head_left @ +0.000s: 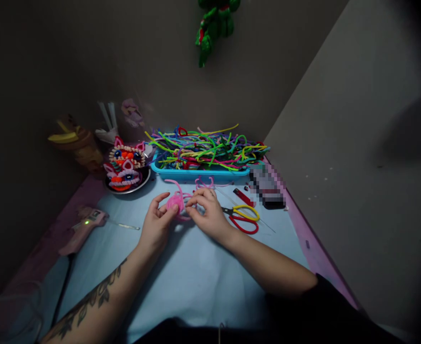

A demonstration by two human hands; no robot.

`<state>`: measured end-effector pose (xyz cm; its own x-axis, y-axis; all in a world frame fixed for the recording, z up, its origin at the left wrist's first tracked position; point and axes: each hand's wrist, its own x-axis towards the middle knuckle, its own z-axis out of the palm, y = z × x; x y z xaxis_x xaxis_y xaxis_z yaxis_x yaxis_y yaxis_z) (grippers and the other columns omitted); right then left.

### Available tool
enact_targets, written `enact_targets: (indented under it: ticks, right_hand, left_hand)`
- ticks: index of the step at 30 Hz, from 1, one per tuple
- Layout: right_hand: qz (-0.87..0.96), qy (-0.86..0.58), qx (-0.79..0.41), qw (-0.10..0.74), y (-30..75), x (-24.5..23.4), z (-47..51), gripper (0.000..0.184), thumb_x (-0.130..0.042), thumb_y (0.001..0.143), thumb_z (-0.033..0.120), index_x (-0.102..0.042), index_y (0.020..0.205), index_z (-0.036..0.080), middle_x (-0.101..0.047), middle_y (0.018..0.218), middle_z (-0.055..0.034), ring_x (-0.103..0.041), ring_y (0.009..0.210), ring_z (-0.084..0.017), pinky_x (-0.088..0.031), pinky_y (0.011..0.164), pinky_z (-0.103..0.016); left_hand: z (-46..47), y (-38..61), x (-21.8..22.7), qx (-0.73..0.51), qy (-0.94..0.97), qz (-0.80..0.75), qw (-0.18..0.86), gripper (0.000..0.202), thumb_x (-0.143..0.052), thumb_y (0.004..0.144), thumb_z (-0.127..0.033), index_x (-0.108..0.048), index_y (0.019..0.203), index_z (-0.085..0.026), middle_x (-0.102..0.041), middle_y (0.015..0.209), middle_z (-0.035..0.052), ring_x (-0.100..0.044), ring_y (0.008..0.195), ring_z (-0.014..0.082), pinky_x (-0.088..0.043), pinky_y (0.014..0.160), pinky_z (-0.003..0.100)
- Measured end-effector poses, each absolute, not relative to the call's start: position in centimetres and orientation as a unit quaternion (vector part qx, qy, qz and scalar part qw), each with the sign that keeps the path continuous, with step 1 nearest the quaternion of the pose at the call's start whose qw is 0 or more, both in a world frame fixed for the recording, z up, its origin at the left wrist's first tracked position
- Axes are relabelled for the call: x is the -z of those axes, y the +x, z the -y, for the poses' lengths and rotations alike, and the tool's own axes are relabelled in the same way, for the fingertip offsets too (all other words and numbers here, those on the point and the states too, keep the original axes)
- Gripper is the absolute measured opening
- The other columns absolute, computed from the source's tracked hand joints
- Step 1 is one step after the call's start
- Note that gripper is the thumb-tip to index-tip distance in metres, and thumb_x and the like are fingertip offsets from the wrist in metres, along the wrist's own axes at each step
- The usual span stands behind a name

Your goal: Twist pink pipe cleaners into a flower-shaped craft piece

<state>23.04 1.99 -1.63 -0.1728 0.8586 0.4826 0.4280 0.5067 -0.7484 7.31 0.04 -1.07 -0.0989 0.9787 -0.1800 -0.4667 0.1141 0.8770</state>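
A pink pipe-cleaner ball sits between my two hands over the light blue table cover. My left hand curls round its left side, fingers closed on it. From the right, my right hand pinches the pink piece with its fingertips pressed together. Loose pink pipe-cleaner ends stick out behind the ball toward the tray.
A blue tray heaped with coloured pipe cleaners stands at the back. Yellow and red scissors and a red lighter lie right of my hands. A pink glue gun lies at left, a pipe-cleaner lion head on a plate behind it.
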Motion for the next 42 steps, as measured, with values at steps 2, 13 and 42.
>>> enact_targets:
  ticks: [2, 13, 42]
  right_hand:
    - [0.746, -0.426, -0.213, 0.466, 22.9, 1.6, -1.8, 0.008, -0.065, 0.084, 0.017, -0.070, 0.082, 0.023, -0.061, 0.090, -0.0047, -0.056, 0.098, -0.022, -0.044, 0.093, -0.040]
    - [0.771, -0.413, -0.197, 0.444, 22.7, 1.6, -1.8, 0.011, -0.062, 0.083, 0.016, -0.067, 0.077, 0.023, -0.067, 0.077, -0.0015, -0.056, 0.087, -0.021, -0.045, 0.083, -0.037]
    - [0.714, -0.434, -0.283, 0.470, 22.7, 3.1, -1.7, 0.014, -0.068, 0.076, 0.014, -0.070, 0.067, 0.025, -0.071, 0.069, 0.0007, -0.059, 0.085, -0.021, -0.051, 0.083, -0.036]
  left_hand:
    - [0.0, 7.3, 1.1, -0.599, 0.287, -0.434, 0.609, 0.062, -0.091, 0.058, -0.029, -0.058, 0.109, -0.022, -0.070, 0.062, -0.0052, -0.064, 0.053, 0.0136, -0.050, 0.054, 0.024]
    - [0.2, 7.4, 1.6, -0.594, 0.291, -0.436, 0.611, 0.063, -0.090, 0.060, -0.029, -0.055, 0.112, -0.020, -0.073, 0.068, -0.0021, -0.064, 0.054, 0.0114, -0.048, 0.057, 0.021]
    - [0.4, 7.8, 2.4, -0.601, 0.353, -0.453, 0.556, 0.049, -0.086, 0.065, -0.027, -0.055, 0.103, -0.026, -0.072, 0.072, -0.0051, -0.063, 0.062, 0.0115, -0.046, 0.065, 0.023]
